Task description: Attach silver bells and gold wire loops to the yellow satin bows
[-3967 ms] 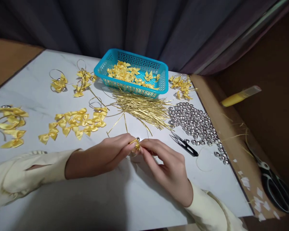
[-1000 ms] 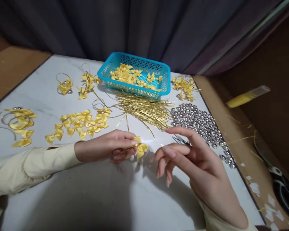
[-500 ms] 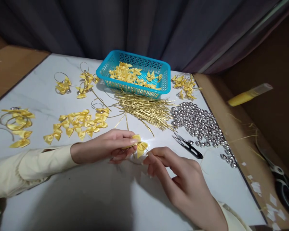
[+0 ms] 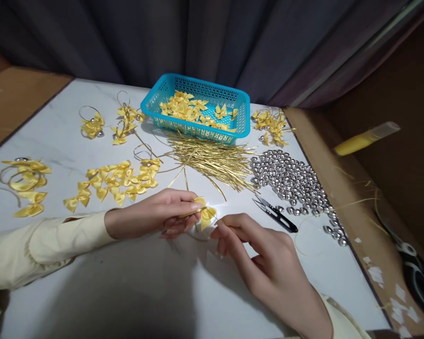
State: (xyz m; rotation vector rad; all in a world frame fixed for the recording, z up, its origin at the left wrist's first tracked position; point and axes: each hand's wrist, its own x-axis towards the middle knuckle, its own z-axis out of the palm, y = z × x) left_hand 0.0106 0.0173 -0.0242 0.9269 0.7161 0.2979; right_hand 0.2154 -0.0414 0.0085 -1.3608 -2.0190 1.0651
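Observation:
Between the thumb and fingers of my left hand [image 4: 175, 212] is a yellow satin bow [image 4: 207, 216], together with a thin gold cord [image 4: 191, 213] lying across it. My right hand [image 4: 257, 254] is closed in a pinch just right of the bow. From its fingertips a thin needle-like strand [image 4: 216, 218] reaches to the bow; its exact kind is too fine to make out. A pale thread [image 4: 297, 247] loops on the table beside the right hand. Both hands are above the white tabletop [image 4: 144, 292].
Behind the hands lie a pile of gold cords [image 4: 212, 160] and a blue basket [image 4: 196, 126] of bows. Silver beads [image 4: 289, 181] and thread snips [image 4: 277, 215] are to the right. Loose bows [image 4: 116, 181] spread left. Scissors [image 4: 415, 268] rest at the right edge.
My right hand has shifted very slightly upward, and the bow is tilted a little differently. Both grips stay the same; nothing else has moved.

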